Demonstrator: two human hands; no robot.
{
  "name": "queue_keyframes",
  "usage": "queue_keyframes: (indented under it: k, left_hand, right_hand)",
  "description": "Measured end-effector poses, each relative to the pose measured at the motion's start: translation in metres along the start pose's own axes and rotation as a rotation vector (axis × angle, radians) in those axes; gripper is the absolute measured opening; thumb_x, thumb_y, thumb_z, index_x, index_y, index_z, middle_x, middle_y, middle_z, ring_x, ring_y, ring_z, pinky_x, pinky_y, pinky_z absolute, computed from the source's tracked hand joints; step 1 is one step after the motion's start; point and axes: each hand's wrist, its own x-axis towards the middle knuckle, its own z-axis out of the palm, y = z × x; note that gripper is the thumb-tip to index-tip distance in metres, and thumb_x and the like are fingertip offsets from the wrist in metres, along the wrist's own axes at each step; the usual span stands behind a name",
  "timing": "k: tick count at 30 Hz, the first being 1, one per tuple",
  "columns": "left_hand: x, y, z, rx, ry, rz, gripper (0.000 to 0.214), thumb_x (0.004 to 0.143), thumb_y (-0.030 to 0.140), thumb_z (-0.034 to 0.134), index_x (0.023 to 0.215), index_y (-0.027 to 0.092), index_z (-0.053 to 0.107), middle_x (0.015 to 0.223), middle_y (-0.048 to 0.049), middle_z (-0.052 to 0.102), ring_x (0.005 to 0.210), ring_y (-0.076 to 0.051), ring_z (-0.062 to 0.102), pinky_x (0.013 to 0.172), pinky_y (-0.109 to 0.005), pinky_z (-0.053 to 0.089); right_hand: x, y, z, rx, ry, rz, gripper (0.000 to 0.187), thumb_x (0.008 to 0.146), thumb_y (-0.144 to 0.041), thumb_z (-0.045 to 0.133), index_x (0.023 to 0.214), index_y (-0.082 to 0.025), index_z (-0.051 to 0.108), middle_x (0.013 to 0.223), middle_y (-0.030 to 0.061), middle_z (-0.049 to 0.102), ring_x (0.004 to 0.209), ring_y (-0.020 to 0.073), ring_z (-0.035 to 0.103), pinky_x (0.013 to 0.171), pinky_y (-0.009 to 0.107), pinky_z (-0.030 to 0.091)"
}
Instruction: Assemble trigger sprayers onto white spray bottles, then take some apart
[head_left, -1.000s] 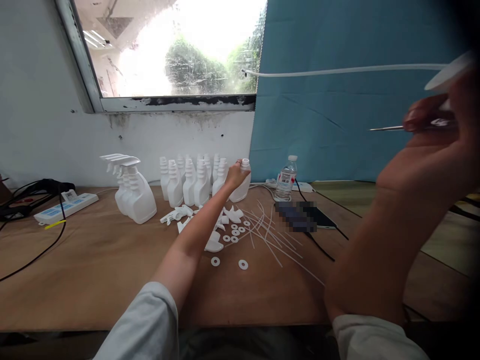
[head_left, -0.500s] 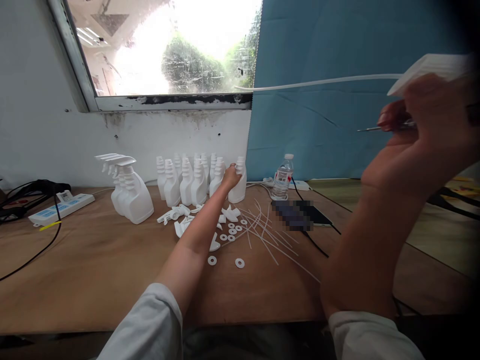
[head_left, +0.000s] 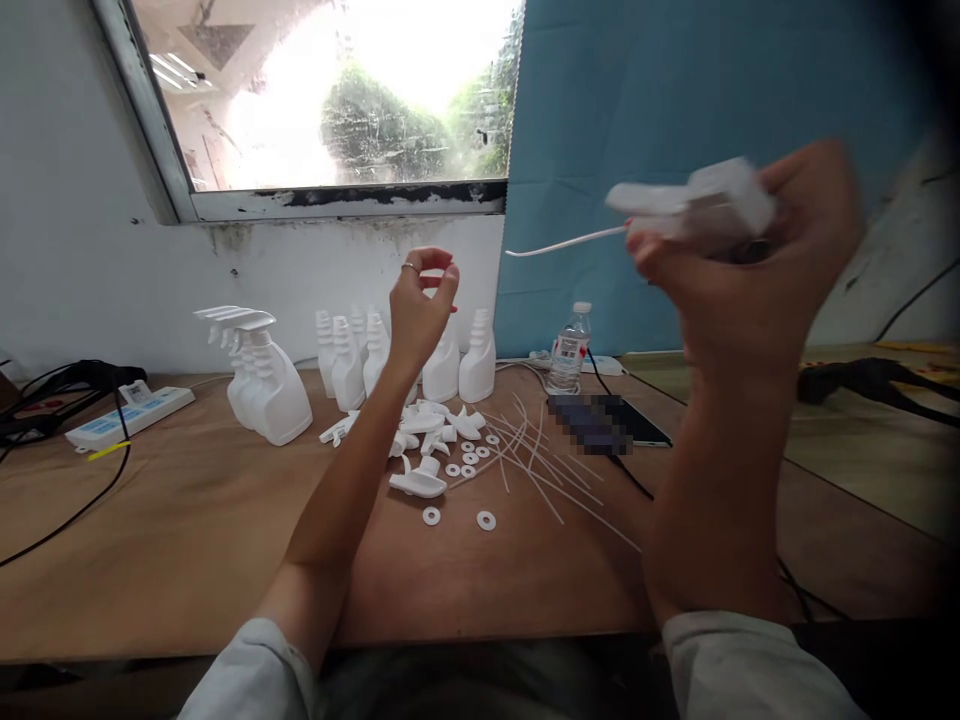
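Observation:
My right hand (head_left: 750, 290) is raised at the right, closed on a white spray trigger head (head_left: 705, 205), smeared by motion. Its thin dip tube (head_left: 562, 243) points left. My left hand (head_left: 420, 310) is lifted above the table with thumb and forefinger curled into a pinch. What it pinches, if anything, I cannot make out. Right behind and below it stand several white capless bottles (head_left: 480, 360) in a cluster by the wall.
On the wooden table (head_left: 187, 530) lie loose trigger parts (head_left: 420, 485), white washers (head_left: 486, 520) and thin tubes (head_left: 547, 470). Assembled spray bottles (head_left: 270, 395) stand at the left, near a power strip (head_left: 127, 415) with cables. A water bottle (head_left: 570, 350) and phone (head_left: 600, 425) sit at the right.
My left hand has come off the bottles and risen towards me, fingers pinched. My right hand has swung the trigger head left and down, so its tube now reaches less far left.

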Motion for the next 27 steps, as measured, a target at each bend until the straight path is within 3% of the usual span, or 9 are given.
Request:
queue_keyframes:
  k: [2, 4, 8, 11, 14, 18, 22, 27]
  left_hand:
    - [-0.006, 0.023, -0.021, -0.007, -0.097, 0.088, 0.029, 0.099, 0.041, 0.039, 0.119, 0.023, 0.05, 0.121, -0.0071, 0.061, 0.103, -0.014, 0.063, 0.066, -0.018, 0.053]
    - [-0.015, 0.044, -0.036, -0.007, -0.169, 0.166, 0.033, 0.099, 0.046, 0.041, 0.122, 0.024, 0.051, 0.123, -0.0064, 0.06, 0.11, -0.016, 0.062, 0.068, -0.018, 0.053]
    - [-0.027, 0.069, -0.048, 0.026, -0.293, 0.241, 0.04, 0.089, 0.047, 0.06, 0.123, 0.026, 0.054, 0.122, -0.0041, 0.062, 0.112, -0.018, 0.061, 0.074, -0.021, 0.054]
    - [-0.028, 0.067, -0.047, 0.058, -0.313, 0.229, 0.036, 0.089, 0.048, 0.06, 0.116, 0.024, 0.058, 0.113, -0.0024, 0.066, 0.103, -0.018, 0.065, 0.071, -0.022, 0.053]
    - [-0.026, 0.06, -0.044, 0.031, -0.261, 0.202, 0.035, 0.093, 0.049, 0.053, 0.116, 0.023, 0.057, 0.11, -0.0018, 0.067, 0.095, -0.015, 0.067, 0.067, -0.021, 0.053]
    - [-0.024, 0.055, -0.043, 0.025, -0.213, 0.189, 0.031, 0.094, 0.047, 0.053, 0.114, 0.023, 0.057, 0.112, -0.0021, 0.066, 0.098, -0.016, 0.066, 0.068, -0.023, 0.054]
    - [-0.022, 0.053, -0.041, -0.022, -0.11, 0.186, 0.024, 0.092, 0.041, 0.058, 0.106, 0.022, 0.059, 0.104, -0.0023, 0.068, 0.094, -0.017, 0.065, 0.069, -0.025, 0.053]
    - [-0.018, 0.047, -0.038, -0.078, -0.004, 0.146, 0.028, 0.082, 0.047, 0.07, 0.08, 0.021, 0.06, 0.08, -0.0021, 0.066, 0.077, -0.015, 0.063, 0.06, -0.024, 0.05]
  right_hand:
    - [-0.008, -0.007, 0.006, -0.024, -0.052, -0.034, 0.039, 0.059, -0.013, 0.078, 0.069, -0.023, 0.042, 0.067, -0.0025, 0.039, 0.058, 0.0103, 0.032, 0.052, 0.03, 0.021]
    - [-0.015, -0.011, 0.014, -0.046, -0.231, -0.043, 0.033, 0.061, -0.012, 0.078, 0.071, -0.022, 0.048, 0.066, -0.0027, 0.044, 0.056, 0.0096, 0.035, 0.05, 0.029, 0.024]
    - [-0.025, -0.016, 0.03, -0.012, -0.471, -0.124, 0.022, 0.07, -0.017, 0.075, 0.075, -0.021, 0.054, 0.067, -0.0034, 0.047, 0.058, 0.0085, 0.035, 0.053, 0.027, 0.03]
    - [-0.03, -0.018, 0.041, 0.099, -0.471, -0.13, 0.02, 0.073, -0.025, 0.077, 0.081, -0.023, 0.059, 0.07, -0.0031, 0.053, 0.061, 0.0098, 0.04, 0.057, 0.027, 0.035]
    - [-0.033, -0.014, 0.051, 0.149, -0.402, -0.05, 0.03, 0.071, -0.037, 0.081, 0.088, -0.025, 0.059, 0.071, -0.0031, 0.056, 0.062, 0.0116, 0.047, 0.059, 0.028, 0.038]
    - [-0.036, -0.011, 0.06, 0.114, -0.373, 0.008, 0.038, 0.072, -0.052, 0.079, 0.074, -0.022, 0.055, 0.067, -0.0014, 0.055, 0.06, 0.0126, 0.047, 0.056, 0.029, 0.035]
    - [-0.042, -0.016, 0.065, 0.048, -0.384, -0.101, 0.037, 0.082, -0.054, 0.069, 0.071, -0.022, 0.055, 0.064, -0.0008, 0.053, 0.056, 0.012, 0.041, 0.055, 0.029, 0.033]
    - [-0.049, -0.015, 0.074, -0.062, -0.382, -0.282, 0.039, 0.09, -0.048, 0.06, 0.066, -0.02, 0.047, 0.056, -0.0026, 0.046, 0.05, 0.0094, 0.036, 0.052, 0.027, 0.03]
